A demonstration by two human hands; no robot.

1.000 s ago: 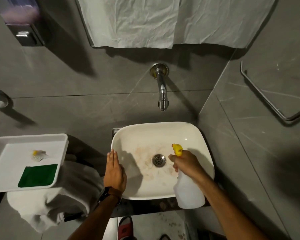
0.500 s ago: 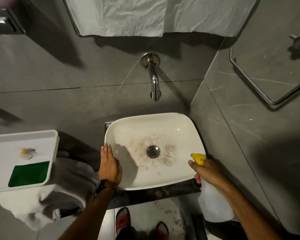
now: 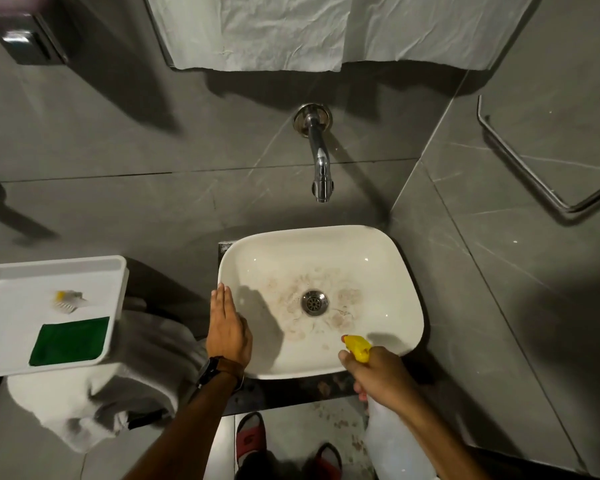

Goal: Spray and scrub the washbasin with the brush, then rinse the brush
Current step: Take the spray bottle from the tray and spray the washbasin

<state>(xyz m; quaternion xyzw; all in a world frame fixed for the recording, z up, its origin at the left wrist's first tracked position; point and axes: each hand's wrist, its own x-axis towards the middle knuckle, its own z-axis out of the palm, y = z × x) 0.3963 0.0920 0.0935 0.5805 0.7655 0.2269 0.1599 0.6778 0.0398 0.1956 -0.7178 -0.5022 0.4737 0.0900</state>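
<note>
The white washbasin (image 3: 388,261) has brown stains around its metal drain (image 3: 314,302). My left hand (image 3: 227,327) lies flat on the basin's left rim, fingers together, holding nothing. At the front right rim my right hand (image 3: 378,375) grips a translucent spray bottle (image 3: 392,445) by its neck. The bottle's yellow nozzle (image 3: 358,348) points toward the basin. A small brush (image 3: 68,301) with a yellow top lies in a white tray (image 3: 118,268) at the left, apart from both hands.
A green pad (image 3: 70,341) lies in the tray, which rests on white cloth (image 3: 84,403). A chrome tap (image 3: 319,161) juts from the grey wall above the basin. A metal rail (image 3: 534,174) is on the right wall. Red-strapped sandals (image 3: 252,441) stand below.
My right hand with the spray bottle swung from over the drain out to the right, then back to the basin's front right rim. The left hand stayed on the rim.
</note>
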